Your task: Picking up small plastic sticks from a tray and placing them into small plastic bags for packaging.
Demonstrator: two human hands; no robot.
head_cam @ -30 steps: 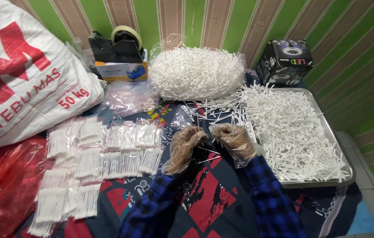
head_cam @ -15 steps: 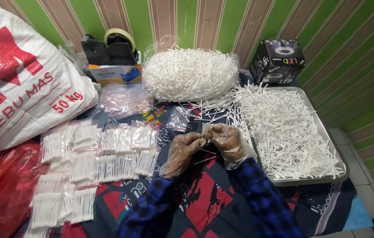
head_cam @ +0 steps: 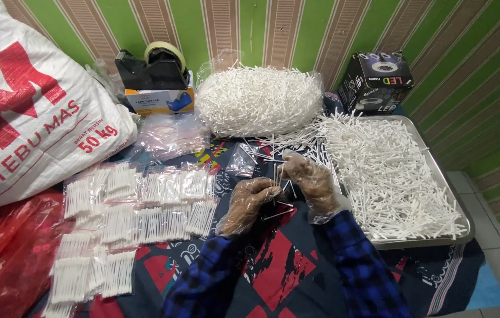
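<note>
Hands (head_cam: 282, 188) (gloved) – tray (head_cam: 447, 194) beside, packets (head_cam: 138, 206) opposite

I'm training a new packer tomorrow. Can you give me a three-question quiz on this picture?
1. True or false: both hands wear clear plastic gloves.
2. Where does the loose pile of swabs lie? A) metal tray B) red bag C) white sack
3. What stands on the box by the wall?

Key:
1. True: left hand and right hand are gloved, holding a few swabs.
2. A: the tray.
3. A tape dispenser on the box.
</note>
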